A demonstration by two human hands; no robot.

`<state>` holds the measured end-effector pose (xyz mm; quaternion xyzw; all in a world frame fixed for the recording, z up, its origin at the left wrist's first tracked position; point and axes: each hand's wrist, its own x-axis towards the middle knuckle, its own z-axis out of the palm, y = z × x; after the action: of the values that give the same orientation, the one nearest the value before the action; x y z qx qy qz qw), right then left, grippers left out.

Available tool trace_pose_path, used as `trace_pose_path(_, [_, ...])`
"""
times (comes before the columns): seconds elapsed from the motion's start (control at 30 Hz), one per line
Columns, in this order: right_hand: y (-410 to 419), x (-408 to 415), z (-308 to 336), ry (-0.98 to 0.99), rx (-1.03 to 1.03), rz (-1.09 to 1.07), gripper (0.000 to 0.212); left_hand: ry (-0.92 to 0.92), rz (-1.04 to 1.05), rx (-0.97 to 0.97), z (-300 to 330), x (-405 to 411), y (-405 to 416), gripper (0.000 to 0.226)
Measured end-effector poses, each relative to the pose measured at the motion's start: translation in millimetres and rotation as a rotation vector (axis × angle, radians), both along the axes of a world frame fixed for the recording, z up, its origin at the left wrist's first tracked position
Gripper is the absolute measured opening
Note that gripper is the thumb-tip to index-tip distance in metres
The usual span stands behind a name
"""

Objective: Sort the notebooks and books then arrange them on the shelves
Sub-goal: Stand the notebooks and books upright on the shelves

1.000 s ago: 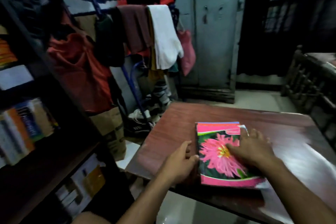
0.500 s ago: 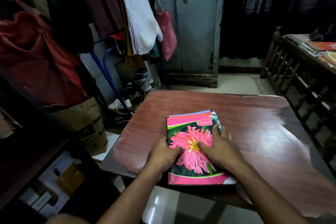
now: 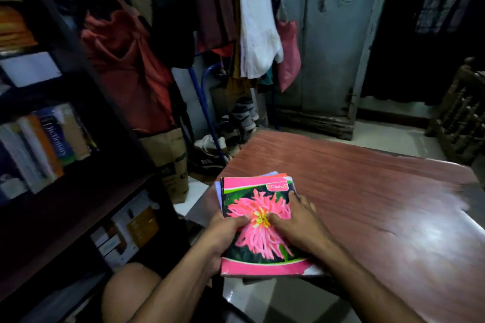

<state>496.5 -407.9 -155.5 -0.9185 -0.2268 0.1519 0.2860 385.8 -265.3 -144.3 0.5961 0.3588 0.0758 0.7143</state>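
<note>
1. The notebooks under the top one in the stack (image 3: 258, 223) show only as thin slivers of edge; their number and covers cannot be told.
2. The left hand (image 3: 223, 233) has its fingers tucked beneath the stack, out of sight; only the thumb lies on the cover.
3. The label (image 3: 277, 187) on the top cover is too blurred to read.
4. The books (image 3: 44, 147) on the shelf (image 3: 78, 207) are smeared; most spines are illegible, and the left edge cuts the row off.
5. The desk (image 3: 367, 204) runs out of the picture at right and bottom.
6. The doorway (image 3: 420, 47) at upper right is too dark to make out.
</note>
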Motion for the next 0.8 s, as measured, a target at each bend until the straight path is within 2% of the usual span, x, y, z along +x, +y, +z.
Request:
trace_pose_path(0.17, [68.6, -32.3, 3.5, 0.059, 0.14, 0.185, 0.06, -0.119, 0.197, 0.049, 14.2, -69.2, 51.1, 0.037])
trace_pose_path(0.23, [110.5, -66.1, 19.0, 0.04, 0.197, 0.325, 0.051, -0.196, 0.266, 0.125, 25.2, -115.4, 84.0, 0.041])
trace_pose_path(0.37, [196.0, -144.5, 54.6, 0.005, 0.286, 0.564, 0.097, -0.349, 0.511, 0.239, 47.5, -211.2, 141.1, 0.048])
trace_pose_path(0.4, [214.1, -160.8, 60.4, -0.011, 0.296, 0.619, 0.102, -0.363, 0.568, 0.255, 48.6, -231.6, 153.7, 0.05])
trace_pose_path(0.5, [264.6, -205.7, 77.4, -0.066, 0.294, 0.776, 0.08, -0.381, 0.708, 0.267, 54.6, -284.8, 187.7, 0.058])
trace_pose_path(0.57, [291.2, -226.3, 82.6, -0.115, 0.257, 0.862, 0.07, -0.373, 0.793, 0.274, 56.3, -304.0, 207.2, 0.062])
trace_pose_path(0.63, [314.6, -243.9, 78.6, -0.13, 0.158, 0.925, 0.069, -0.309, 0.867, 0.317, 53.6, -315.1, 224.9, 0.07])
trace_pose_path(0.8, [341.6, -259.5, 37.5, -0.31, -0.114, 1.041, 0.07, 0.036, 0.737, 0.378, 25.0, -323.9, 255.0, 0.096])
